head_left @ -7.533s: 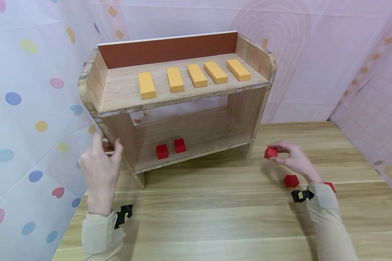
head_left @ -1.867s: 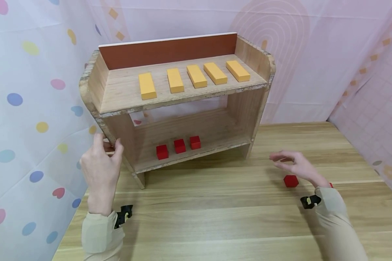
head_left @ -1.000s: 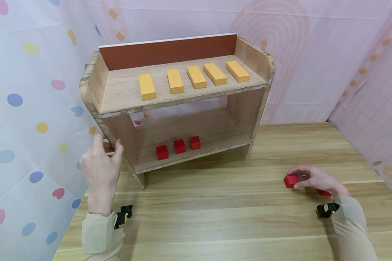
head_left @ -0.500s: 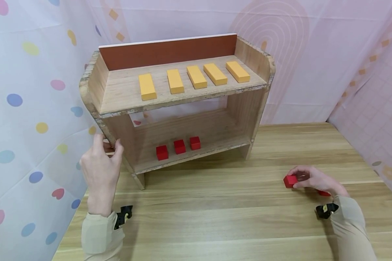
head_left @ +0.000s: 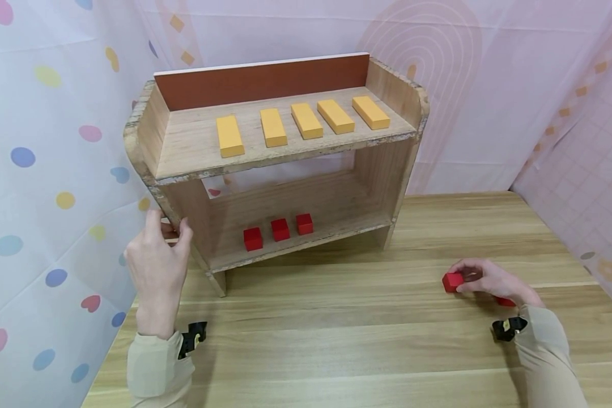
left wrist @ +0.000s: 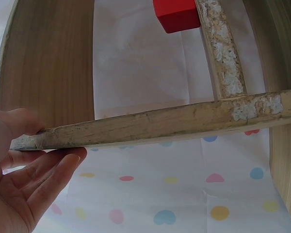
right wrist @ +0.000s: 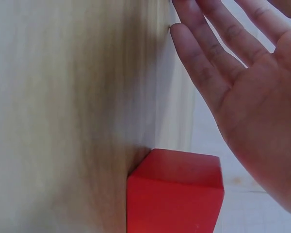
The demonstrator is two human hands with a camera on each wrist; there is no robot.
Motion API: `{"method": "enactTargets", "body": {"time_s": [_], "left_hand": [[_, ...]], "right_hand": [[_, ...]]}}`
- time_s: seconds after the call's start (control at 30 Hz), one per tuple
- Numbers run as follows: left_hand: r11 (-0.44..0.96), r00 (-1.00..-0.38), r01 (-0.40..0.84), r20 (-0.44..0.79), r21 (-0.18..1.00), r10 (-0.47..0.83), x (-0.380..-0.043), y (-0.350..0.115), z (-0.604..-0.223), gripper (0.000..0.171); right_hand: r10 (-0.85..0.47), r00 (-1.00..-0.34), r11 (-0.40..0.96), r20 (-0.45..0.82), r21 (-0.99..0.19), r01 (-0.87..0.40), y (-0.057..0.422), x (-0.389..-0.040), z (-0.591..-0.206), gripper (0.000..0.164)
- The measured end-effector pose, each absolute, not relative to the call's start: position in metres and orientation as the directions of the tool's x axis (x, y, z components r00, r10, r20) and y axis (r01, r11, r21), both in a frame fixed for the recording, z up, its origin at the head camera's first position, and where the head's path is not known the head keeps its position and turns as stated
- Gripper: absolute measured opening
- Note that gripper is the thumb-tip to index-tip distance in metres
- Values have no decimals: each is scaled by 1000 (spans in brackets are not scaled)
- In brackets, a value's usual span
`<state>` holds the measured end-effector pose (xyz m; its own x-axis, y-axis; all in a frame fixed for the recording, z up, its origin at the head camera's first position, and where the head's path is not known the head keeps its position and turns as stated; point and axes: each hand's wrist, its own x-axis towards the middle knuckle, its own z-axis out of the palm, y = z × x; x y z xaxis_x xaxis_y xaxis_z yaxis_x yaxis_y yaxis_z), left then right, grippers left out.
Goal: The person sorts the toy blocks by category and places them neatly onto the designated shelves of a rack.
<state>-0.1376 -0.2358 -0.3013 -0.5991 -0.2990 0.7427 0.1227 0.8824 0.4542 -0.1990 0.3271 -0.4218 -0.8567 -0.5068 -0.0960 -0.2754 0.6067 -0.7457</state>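
My left hand (head_left: 158, 266) grips the left side panel (left wrist: 136, 127) of a two-tier wooden shelf (head_left: 331, 195), thumb on one face and fingers on the other. At the right of the table, my right hand (head_left: 492, 281) pinches a red cube (head_left: 453, 282) between thumb and fingers, low at the tabletop. Partly hidden under that wrist lies another red cube (head_left: 506, 302); the right wrist view shows a red cube (right wrist: 174, 204) large, near the palm. Three red cubes (head_left: 280, 229) stand in a row on the lower board, towards its left half.
Several yellow blocks (head_left: 307, 120) lie spaced along the upper board, in front of a brown back strip (head_left: 265, 84). The wood-grain table (head_left: 336, 340) stretches before the shelf and to its right. Patterned cloth (head_left: 46, 170) hangs at the left and behind.
A third red cube now stands on the lower board. My right hand has come back down and right to a cube on the table and grips it. My left hand stays put.
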Motion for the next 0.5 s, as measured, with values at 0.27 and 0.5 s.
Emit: {"method": "enactTargets", "body": {"time_s": [0.27,0.5], "left_hand": [[886,-598,118,744,449,-297,-138,-236,-301,20],[889,-597,119,747,443,-293,-138,-236,-301,20]], "right_hand": [[-471,-878,643,-88,-716,-273,321,-200,-418,38],[-425,-905,651,24,-687,-324,309,-204,-414,33]]}}
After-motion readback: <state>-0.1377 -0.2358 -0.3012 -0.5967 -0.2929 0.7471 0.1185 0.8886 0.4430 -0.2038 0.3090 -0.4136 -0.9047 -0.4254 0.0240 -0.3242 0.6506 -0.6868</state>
